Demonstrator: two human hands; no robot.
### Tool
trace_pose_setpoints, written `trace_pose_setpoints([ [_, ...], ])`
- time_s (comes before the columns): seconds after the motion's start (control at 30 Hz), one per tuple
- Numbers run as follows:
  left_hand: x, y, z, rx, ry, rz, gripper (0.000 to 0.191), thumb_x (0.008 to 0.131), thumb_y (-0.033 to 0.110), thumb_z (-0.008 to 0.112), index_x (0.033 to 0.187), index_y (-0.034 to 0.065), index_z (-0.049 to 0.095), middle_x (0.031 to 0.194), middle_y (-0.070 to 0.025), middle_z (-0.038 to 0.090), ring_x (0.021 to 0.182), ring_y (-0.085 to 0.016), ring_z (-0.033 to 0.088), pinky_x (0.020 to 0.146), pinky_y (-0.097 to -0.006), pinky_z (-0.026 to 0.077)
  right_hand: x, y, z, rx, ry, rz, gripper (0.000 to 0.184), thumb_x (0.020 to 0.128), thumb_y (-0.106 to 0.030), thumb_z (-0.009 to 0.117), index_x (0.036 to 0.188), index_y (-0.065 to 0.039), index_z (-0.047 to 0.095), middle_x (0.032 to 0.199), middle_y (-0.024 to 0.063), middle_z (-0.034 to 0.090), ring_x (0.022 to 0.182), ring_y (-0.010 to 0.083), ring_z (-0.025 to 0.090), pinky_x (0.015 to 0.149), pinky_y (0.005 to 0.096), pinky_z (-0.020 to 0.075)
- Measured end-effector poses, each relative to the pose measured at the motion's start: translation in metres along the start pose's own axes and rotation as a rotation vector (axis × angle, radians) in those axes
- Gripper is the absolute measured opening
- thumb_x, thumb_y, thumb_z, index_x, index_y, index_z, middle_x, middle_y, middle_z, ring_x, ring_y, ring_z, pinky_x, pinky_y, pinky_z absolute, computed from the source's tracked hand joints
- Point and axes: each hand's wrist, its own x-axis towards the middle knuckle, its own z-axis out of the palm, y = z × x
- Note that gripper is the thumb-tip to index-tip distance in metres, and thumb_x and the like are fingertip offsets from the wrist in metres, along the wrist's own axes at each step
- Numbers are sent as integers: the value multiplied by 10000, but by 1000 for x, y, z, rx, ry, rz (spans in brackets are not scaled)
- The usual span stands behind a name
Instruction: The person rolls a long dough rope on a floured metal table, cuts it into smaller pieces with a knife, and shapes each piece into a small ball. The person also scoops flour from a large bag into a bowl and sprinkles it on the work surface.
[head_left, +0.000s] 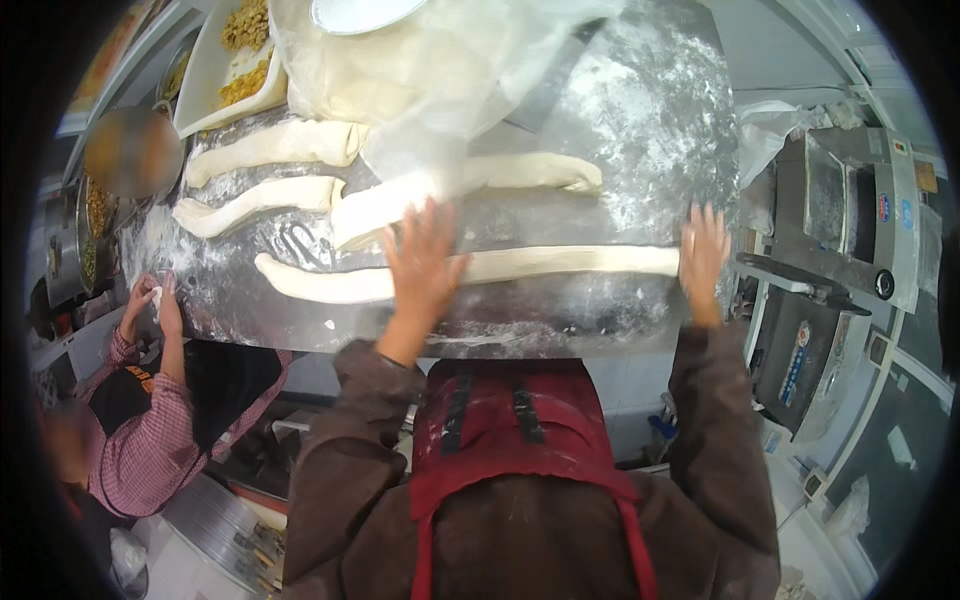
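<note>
A long rope of dough (555, 265) lies across the floured metal table, nearest the person. My left hand (426, 259) rests flat on it left of its middle, fingers spread. At its right end is my right hand (703, 244), palm down and slightly blurred, with its fingers extended. Beyond the rope lie a thick dough strip (382, 210) and, to its right, another dough roll (536, 172), partly under clear plastic sheeting (435, 127). Two shorter dough rolls (277, 150) (259, 202) lie at the left, side by side.
A white tray (279, 82) with yellow and brown fillings stands at the back left. A white dish (367, 15) sits on the plastic. At the left table edge a co-worker in a checked shirt (142, 457) handles a small dough piece. Metal machines (862, 210) stand beyond the right edge.
</note>
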Motion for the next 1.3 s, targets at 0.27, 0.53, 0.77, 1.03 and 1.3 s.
trace_pose_setpoints([
  [0.27, -74, 15, 15, 45, -150, -75, 677, 825, 392, 674, 1429, 151, 486, 1552, -173, 329, 1418, -407, 294, 1135, -600, 192, -96, 11, -18, -9, -131, 172, 762, 882, -391, 619, 1520, -105, 315, 1555, 215, 299, 1452, 419, 222, 1157, 622, 95],
  [0.53, -4, 7, 47, 167, 7, -128, 696, 853, 305, 663, 1444, 37, 411, 1501, -326, 293, 1430, -460, 217, 1145, -597, 155, 26, -24, -13, -51, -62, -122, 688, 886, -448, 603, 1455, -101, 432, 1540, 145, 355, 1439, 382, 273, 1129, 628, 190],
  [0.77, -62, 49, 41, -7, -33, -247, 772, 864, 299, 646, 1504, 33, 305, 1569, -238, 250, 1451, -440, 202, 1164, -586, 101, -88, -25, -30, 172, -210, -209, 715, 821, -377, 707, 1456, -184, 439, 1537, 130, 357, 1425, 387, 287, 1125, 641, 186],
  [1.03, 79, 185, 55, 3, -8, 131, 800, 839, 378, 707, 1515, 163, 339, 1585, -112, 296, 1457, -320, 264, 1151, -571, 188, 32, -2, -27, 146, 26, -132, 643, 873, -380, 646, 1440, -144, 453, 1520, 174, 362, 1415, 397, 300, 1135, 631, 137],
  [1.3, 23, 243, 69, -250, -210, 326, 968, 719, 400, 797, 1490, 53, 326, 1530, -148, 359, 1435, -349, 298, 1141, -537, 246, -79, 60, -19, 603, -102, 1, 450, 747, -91, 709, 1184, -89, 603, 1173, 132, 588, 1133, 327, 545, 918, 440, 436],
])
